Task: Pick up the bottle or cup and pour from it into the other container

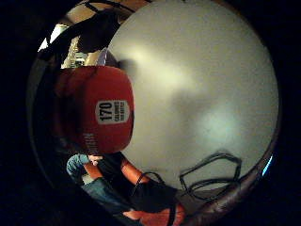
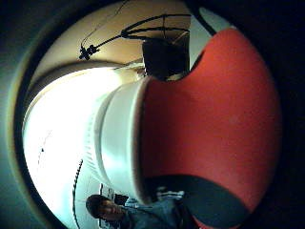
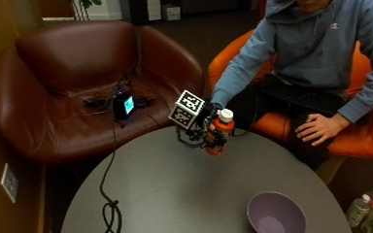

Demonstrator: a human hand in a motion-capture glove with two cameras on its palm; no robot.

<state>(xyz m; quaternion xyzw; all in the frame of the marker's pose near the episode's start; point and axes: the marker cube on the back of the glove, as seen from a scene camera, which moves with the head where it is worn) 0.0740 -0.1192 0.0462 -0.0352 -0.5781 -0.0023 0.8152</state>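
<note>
In the outside view my gloved right hand [image 3: 207, 130] grips a red bottle [image 3: 220, 136] with a white cap [image 3: 225, 115], held upright just above the far edge of the round grey table [image 3: 174, 189]. A purple bowl [image 3: 276, 212] stands near the table's front right edge, well apart from the bottle. The little finger side palm view shows the bottle's red label [image 1: 101, 110] with "170" printed on it, close to the palm. In the thumb side palm view the white cap [image 2: 114, 143] and red neck [image 2: 209, 119] fill the picture.
A black cable [image 3: 110, 204] runs from the brown leather armchair [image 3: 76, 87] over the table's left side. The person sits in an orange chair [image 3: 361, 136], bare hand [image 3: 319, 128] on the thigh. Several bottles [image 3: 367, 208] stand on the floor at the right.
</note>
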